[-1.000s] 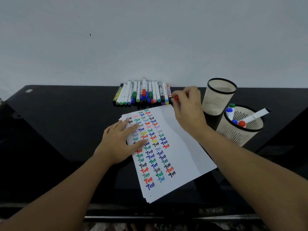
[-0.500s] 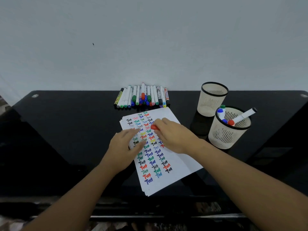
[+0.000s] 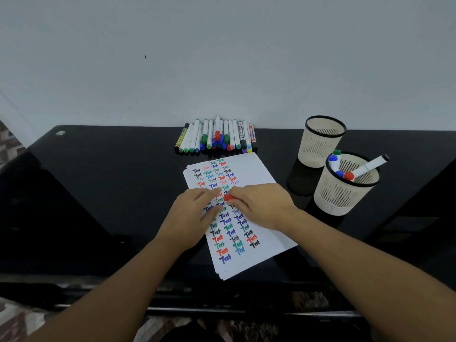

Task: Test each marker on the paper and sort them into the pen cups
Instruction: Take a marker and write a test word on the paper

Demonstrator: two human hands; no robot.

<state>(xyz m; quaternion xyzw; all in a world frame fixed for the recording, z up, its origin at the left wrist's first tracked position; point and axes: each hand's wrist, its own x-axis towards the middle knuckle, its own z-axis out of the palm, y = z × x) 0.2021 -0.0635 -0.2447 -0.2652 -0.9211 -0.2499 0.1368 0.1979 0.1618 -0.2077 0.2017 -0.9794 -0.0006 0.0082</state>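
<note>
— So where is the marker being tested?
— The red-capped marker (image 3: 229,197) is in the right hand (image 3: 265,206), over the middle of the paper (image 3: 251,169); only its red end shows past the fingers, pointing left toward the other hand. Whether that cap is on or loosened, I cannot tell.
— And the grip?
— Fingers curled closed around the barrel, knuckles up, wrist low over the sheet.
— Why is the left hand (image 3: 195,213) there?
— It lies flat on the sheet's left edge, fingers spread and grasping nothing. I'd judge it pins the stack so writing won't drag it, and its fingertips sit just beside the cap, handy for pulling it off.
— The rest?
— The row of untested markers (image 3: 217,138) lies at the table's far edge, just beyond the paper. The near pen cup (image 3: 343,193) on the right holds a few markers; the far pen cup (image 3: 320,144) looks empty. Both stand within the right arm's reach, which suits the sorting.
— Progress?
— Early, I'd say: most markers remain unsorted.
</note>
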